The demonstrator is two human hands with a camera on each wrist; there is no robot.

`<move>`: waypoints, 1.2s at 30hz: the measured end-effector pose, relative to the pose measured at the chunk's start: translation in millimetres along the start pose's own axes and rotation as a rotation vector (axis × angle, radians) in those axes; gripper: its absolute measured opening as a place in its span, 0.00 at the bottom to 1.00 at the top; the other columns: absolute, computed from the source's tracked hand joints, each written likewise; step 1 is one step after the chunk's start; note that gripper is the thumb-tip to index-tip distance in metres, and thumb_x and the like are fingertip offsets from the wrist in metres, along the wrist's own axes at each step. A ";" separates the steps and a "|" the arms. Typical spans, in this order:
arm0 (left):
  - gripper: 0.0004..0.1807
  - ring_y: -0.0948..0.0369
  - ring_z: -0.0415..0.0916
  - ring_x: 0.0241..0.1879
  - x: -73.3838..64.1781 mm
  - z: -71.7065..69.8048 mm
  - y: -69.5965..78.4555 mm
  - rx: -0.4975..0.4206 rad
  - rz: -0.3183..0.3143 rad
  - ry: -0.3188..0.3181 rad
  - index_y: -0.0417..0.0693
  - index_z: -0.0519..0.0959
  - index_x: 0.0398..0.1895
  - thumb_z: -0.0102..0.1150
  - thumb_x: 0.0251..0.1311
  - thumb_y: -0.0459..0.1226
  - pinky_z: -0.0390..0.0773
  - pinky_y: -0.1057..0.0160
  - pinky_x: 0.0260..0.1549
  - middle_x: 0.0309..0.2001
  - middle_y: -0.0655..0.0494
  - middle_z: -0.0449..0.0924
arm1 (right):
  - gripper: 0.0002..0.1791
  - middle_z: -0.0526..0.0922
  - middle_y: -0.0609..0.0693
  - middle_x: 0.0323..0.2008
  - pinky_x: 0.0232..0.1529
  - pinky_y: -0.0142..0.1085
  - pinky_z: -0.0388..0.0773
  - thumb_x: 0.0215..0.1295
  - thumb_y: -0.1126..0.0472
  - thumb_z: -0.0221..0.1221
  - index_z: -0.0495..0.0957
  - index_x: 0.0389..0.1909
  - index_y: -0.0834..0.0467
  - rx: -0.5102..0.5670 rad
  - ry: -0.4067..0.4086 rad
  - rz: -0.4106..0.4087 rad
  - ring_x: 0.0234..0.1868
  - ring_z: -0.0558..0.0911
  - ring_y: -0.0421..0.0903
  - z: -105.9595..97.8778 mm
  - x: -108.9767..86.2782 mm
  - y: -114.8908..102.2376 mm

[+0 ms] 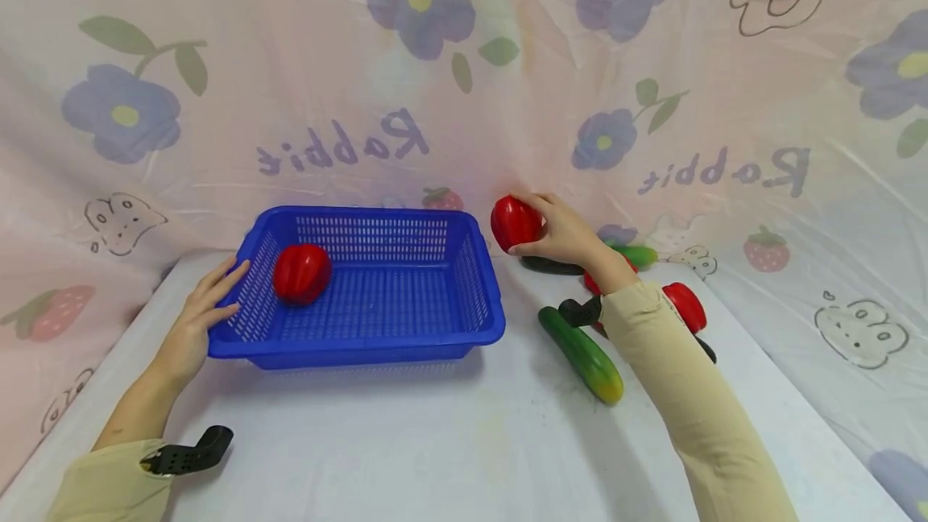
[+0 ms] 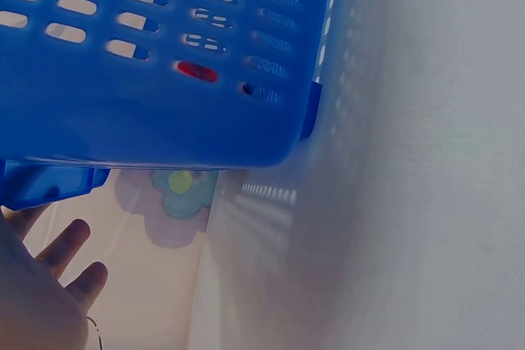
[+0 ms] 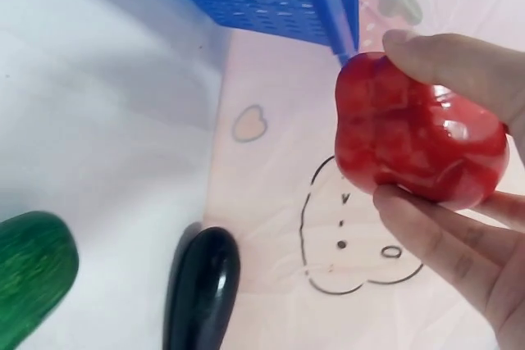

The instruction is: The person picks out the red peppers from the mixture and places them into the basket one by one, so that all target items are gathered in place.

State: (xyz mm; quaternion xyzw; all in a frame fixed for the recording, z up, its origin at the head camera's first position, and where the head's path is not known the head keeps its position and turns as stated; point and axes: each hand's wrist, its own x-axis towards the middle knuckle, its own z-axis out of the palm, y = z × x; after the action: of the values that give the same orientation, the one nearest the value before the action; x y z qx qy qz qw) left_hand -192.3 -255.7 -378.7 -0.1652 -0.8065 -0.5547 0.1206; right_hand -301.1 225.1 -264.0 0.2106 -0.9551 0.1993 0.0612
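A red bell pepper (image 1: 516, 224) is held in my right hand (image 1: 561, 230), raised just past the right end of the blue basket (image 1: 355, 343). Thumb and fingers clasp its two sides in the right wrist view, where the glossy bell pepper (image 3: 418, 133) shows its lobed end. Inside the basket, at the left, lies another red bell pepper (image 1: 302, 274). My left hand (image 1: 190, 337) is at the basket's left rim with its fingers spread and fairly straight. Three of its fingertips show beside the rim in the left wrist view; the rest are out of sight.
Right of the basket lies a green cucumber-like vegetable (image 1: 582, 354) with a yellowish tip. Behind it is a dark eggplant (image 3: 203, 288). More red peppers (image 1: 685, 307) and a green vegetable (image 1: 638, 254) lie partly behind my right arm. A printed curtain (image 1: 500, 127) hangs behind the white table (image 1: 406, 441).
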 end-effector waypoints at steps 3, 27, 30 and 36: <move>0.28 0.74 0.38 0.69 -0.6 -0.4 -0.1 -0.006 0.003 -0.002 0.61 0.56 0.74 0.30 0.73 0.33 0.42 0.72 0.60 0.75 0.68 0.43 | 0.48 0.66 0.61 0.64 0.52 0.55 0.75 0.48 0.53 0.72 0.60 0.71 0.48 0.008 0.004 -0.004 0.60 0.70 0.61 -1.4 3.6 -6.2; 0.27 0.51 0.31 0.73 -0.7 1.4 2.5 -0.067 -0.017 0.002 0.54 0.56 0.74 0.32 0.72 0.33 0.33 0.48 0.67 0.76 0.60 0.42 | 0.49 0.63 0.58 0.67 0.54 0.53 0.75 0.49 0.51 0.71 0.59 0.72 0.46 0.020 -0.048 -0.096 0.64 0.67 0.58 16.2 40.7 -61.4; 0.27 0.49 0.31 0.73 -0.3 1.0 3.4 -0.061 -0.027 0.007 0.54 0.56 0.74 0.32 0.72 0.34 0.33 0.45 0.66 0.77 0.57 0.41 | 0.49 0.63 0.58 0.67 0.53 0.52 0.76 0.49 0.50 0.71 0.58 0.72 0.46 0.040 -0.052 -0.114 0.64 0.67 0.58 23.3 44.9 -67.9; 0.27 0.47 0.31 0.73 0.5 1.5 5.0 -0.057 -0.035 0.006 0.52 0.57 0.74 0.33 0.72 0.34 0.33 0.45 0.66 0.77 0.52 0.40 | 0.49 0.65 0.57 0.66 0.53 0.51 0.76 0.48 0.50 0.71 0.60 0.72 0.46 0.056 -0.057 -0.139 0.63 0.69 0.57 37.9 51.5 -78.5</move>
State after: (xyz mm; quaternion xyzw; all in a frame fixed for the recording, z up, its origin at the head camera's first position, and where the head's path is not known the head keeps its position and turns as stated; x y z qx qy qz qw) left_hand -190.8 -252.5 -374.8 -0.1529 -0.7928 -0.5800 0.1087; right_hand -315.4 124.9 -260.4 0.2838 -0.9335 0.2152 0.0417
